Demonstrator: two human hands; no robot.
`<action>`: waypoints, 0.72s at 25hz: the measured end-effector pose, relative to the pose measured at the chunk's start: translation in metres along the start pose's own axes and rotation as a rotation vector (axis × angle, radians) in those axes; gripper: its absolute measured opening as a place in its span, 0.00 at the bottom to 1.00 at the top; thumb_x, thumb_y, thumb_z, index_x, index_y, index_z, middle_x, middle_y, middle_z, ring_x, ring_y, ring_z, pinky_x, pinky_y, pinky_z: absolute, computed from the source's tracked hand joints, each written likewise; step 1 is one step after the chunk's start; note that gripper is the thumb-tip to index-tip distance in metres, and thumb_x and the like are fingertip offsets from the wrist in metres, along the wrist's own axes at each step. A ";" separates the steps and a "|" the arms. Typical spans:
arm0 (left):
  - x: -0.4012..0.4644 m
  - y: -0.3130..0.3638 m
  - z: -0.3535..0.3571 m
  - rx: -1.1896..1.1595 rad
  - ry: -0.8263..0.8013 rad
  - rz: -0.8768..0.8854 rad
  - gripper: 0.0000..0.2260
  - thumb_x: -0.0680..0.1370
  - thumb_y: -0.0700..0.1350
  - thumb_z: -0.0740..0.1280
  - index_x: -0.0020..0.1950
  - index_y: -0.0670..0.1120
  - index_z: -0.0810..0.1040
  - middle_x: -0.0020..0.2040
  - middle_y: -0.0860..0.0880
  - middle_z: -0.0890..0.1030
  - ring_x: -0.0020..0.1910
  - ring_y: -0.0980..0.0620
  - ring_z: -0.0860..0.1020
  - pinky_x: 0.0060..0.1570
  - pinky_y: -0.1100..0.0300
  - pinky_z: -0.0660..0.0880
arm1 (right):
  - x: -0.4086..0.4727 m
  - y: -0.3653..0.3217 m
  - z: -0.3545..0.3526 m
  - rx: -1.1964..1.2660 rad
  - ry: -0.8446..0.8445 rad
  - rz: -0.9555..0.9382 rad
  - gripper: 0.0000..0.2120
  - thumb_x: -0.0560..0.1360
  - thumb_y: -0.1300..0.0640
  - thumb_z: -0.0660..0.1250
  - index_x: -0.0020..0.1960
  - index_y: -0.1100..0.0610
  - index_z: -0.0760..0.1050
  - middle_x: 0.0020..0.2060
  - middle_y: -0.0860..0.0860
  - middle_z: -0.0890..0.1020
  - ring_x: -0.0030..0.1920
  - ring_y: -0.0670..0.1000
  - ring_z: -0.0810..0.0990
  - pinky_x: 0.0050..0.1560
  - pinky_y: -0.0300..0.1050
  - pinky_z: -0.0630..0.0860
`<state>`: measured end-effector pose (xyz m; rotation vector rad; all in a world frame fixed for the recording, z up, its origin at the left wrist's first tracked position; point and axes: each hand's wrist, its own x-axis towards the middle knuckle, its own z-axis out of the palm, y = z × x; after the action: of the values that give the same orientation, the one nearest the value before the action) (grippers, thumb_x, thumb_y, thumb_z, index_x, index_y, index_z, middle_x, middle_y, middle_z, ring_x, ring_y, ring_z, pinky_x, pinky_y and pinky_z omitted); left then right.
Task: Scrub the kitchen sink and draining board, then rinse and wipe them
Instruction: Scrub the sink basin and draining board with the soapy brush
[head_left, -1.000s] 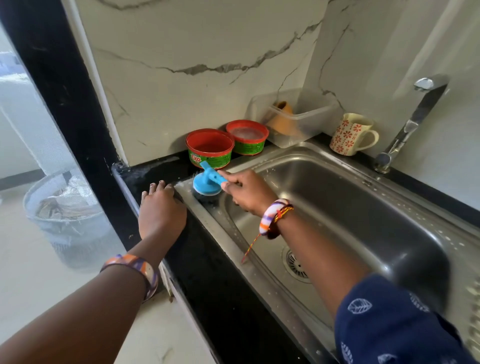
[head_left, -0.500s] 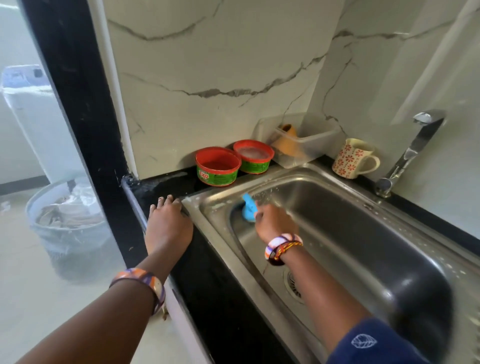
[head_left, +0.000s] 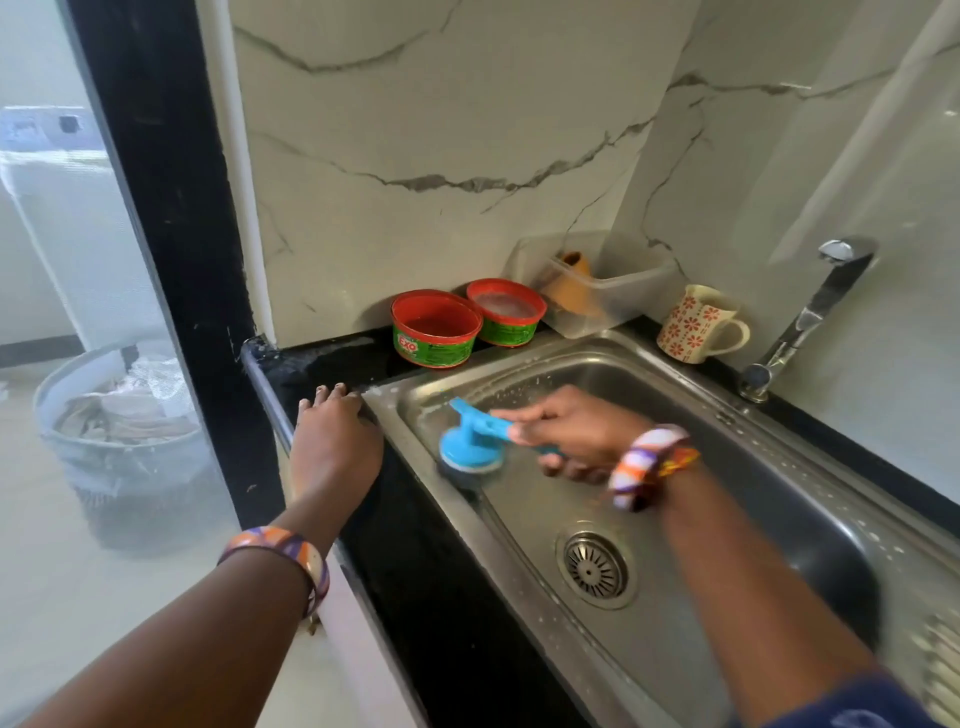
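Observation:
A stainless steel sink (head_left: 769, 499) is set in a black counter (head_left: 431, 566), with its drain (head_left: 595, 569) near the middle of the basin. My right hand (head_left: 576, 436) grips the handle of a blue scrubbing brush (head_left: 472, 441). The brush head presses against the sink's left inner wall, just below the rim. My left hand (head_left: 332, 441) rests palm down on the counter at the sink's left corner, fingers straight. The ribbed draining board (head_left: 940, 654) shows at the far right edge. The right hand is blurred by motion.
Two red-and-green soap tubs (head_left: 436, 330) (head_left: 506, 312) stand behind the sink's left corner. A clear plastic box (head_left: 608, 283) and a patterned mug (head_left: 696, 325) sit along the back wall. The tap (head_left: 810, 312) rises at the back right. A lined bin (head_left: 119, 436) stands on the floor at left.
My right hand has moved the brush from the sink's rim corner down into the basin and along the left inner wall. My left hand has stayed on the counter.

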<state>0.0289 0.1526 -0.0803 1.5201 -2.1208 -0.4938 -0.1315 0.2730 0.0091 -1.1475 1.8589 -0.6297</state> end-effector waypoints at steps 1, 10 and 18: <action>0.001 0.000 0.000 -0.004 0.009 -0.006 0.18 0.79 0.36 0.56 0.69 0.39 0.71 0.72 0.42 0.67 0.73 0.42 0.60 0.74 0.52 0.56 | -0.003 -0.001 -0.010 -0.058 -0.055 0.055 0.18 0.80 0.59 0.59 0.69 0.51 0.69 0.17 0.45 0.68 0.13 0.39 0.60 0.15 0.28 0.55; 0.004 -0.001 0.004 0.106 0.000 0.019 0.18 0.78 0.36 0.56 0.68 0.38 0.71 0.72 0.41 0.67 0.73 0.42 0.60 0.72 0.52 0.56 | 0.069 -0.034 0.021 -0.046 0.149 -0.087 0.18 0.78 0.63 0.61 0.67 0.61 0.71 0.34 0.50 0.75 0.26 0.45 0.67 0.20 0.31 0.63; -0.010 0.010 -0.006 0.195 -0.074 0.123 0.17 0.77 0.34 0.56 0.64 0.36 0.72 0.65 0.39 0.71 0.65 0.40 0.67 0.64 0.50 0.65 | -0.061 0.033 0.005 0.109 0.131 0.031 0.18 0.79 0.61 0.59 0.69 0.57 0.69 0.26 0.50 0.68 0.15 0.39 0.63 0.16 0.29 0.57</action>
<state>0.0277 0.1649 -0.0716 1.4821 -2.3616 -0.3120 -0.1290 0.3426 0.0053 -1.0259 1.9231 -0.7951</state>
